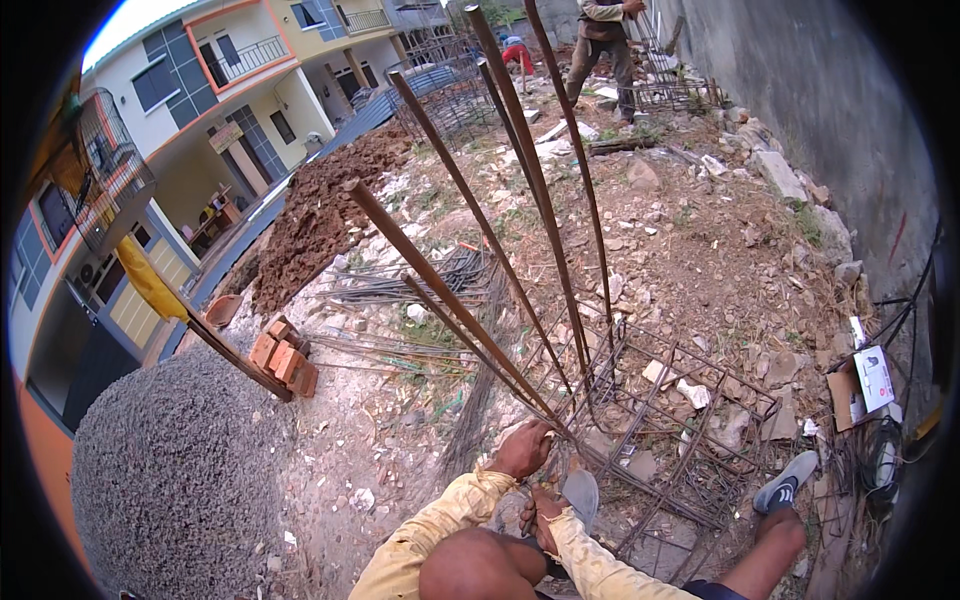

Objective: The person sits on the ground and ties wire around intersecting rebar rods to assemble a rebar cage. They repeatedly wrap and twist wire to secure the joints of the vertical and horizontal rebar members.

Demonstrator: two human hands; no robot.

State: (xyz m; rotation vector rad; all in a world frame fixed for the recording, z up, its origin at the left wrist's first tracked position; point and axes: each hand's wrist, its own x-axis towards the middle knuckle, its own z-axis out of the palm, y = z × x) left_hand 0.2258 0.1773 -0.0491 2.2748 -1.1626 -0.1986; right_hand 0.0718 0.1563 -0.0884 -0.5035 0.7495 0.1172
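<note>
My left hand (522, 449) is closed with its fingertips against a rusty steel rebar (445, 285), low down where it meets a rebar cage (700, 425). Just below and nearer to me, my right hand (546, 517) is curled shut; what it holds is hidden by the fingers. Several long bars rise from the cage, leaning up and to the left. The cage has square stirrups and lies on the ground, stretching to the right between my feet. Yellowish sleeves cover both my forearms.
A grey gravel heap (180, 470) and stacked red bricks (285, 358) stand left. Loose rods (430, 275) lie beyond the bricks, near a brown soil mound (325, 215). On the right are an opened box (862, 388) and a grey wall (840, 110). Another person (600, 50) stands at the back.
</note>
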